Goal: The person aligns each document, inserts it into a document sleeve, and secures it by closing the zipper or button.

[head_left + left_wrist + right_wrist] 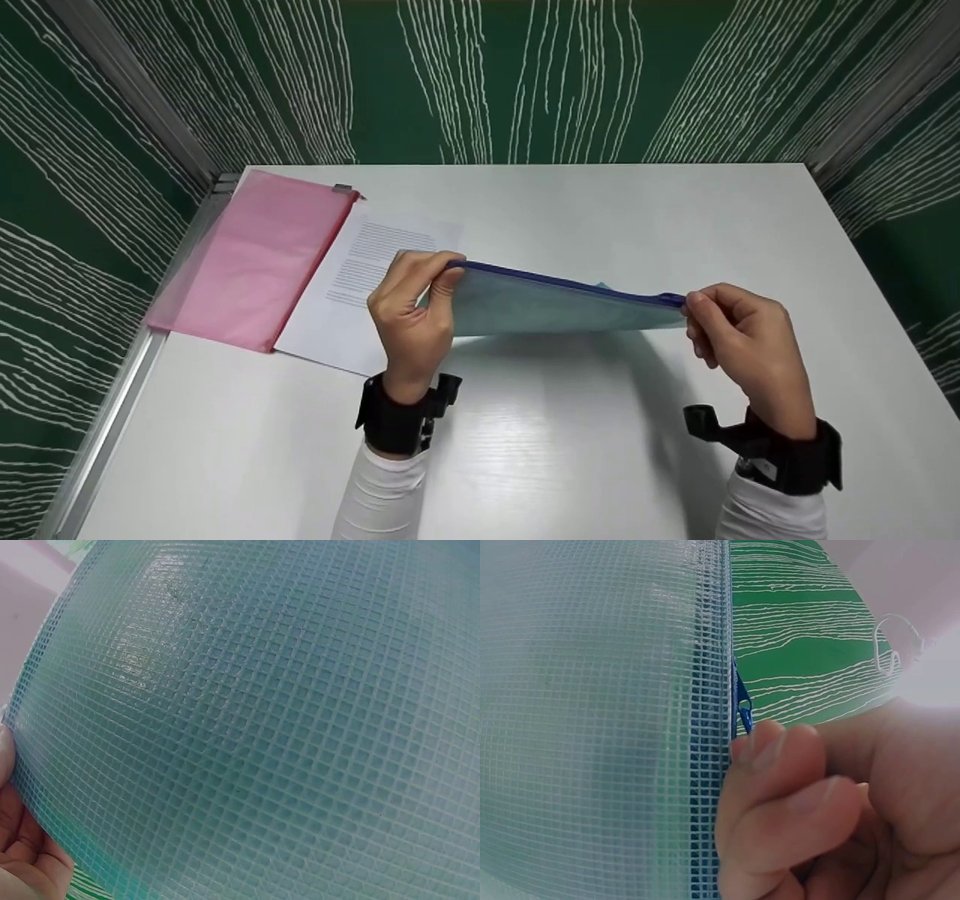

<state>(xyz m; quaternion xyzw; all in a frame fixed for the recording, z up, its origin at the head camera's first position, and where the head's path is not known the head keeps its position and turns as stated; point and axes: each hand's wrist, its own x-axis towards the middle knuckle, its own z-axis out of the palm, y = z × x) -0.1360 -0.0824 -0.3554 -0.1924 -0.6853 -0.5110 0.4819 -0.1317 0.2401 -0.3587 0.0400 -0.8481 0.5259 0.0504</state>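
A blue-green mesh zip pouch (555, 307) is stretched between both hands above the table, its dark blue zip edge uppermost and sloping down to the right. My left hand (416, 307) pinches the left end of that edge between thumb and fingers. At the opposite end, my right hand (750, 337) pinches the corner beside the zip slider (670, 298). The right wrist view shows a blue zip pull (745, 717) right at the right fingertips. Mesh fills most of the left wrist view, with part of the left hand (34, 862) at its edge.
A pink zip pouch (259, 262) with a red edge lies at the table's left. Printed paper sheets (330, 330) lie beside it, partly behind the left hand. The white table (525, 450) meets green, white-lined walls (562, 82) at the back and sides.
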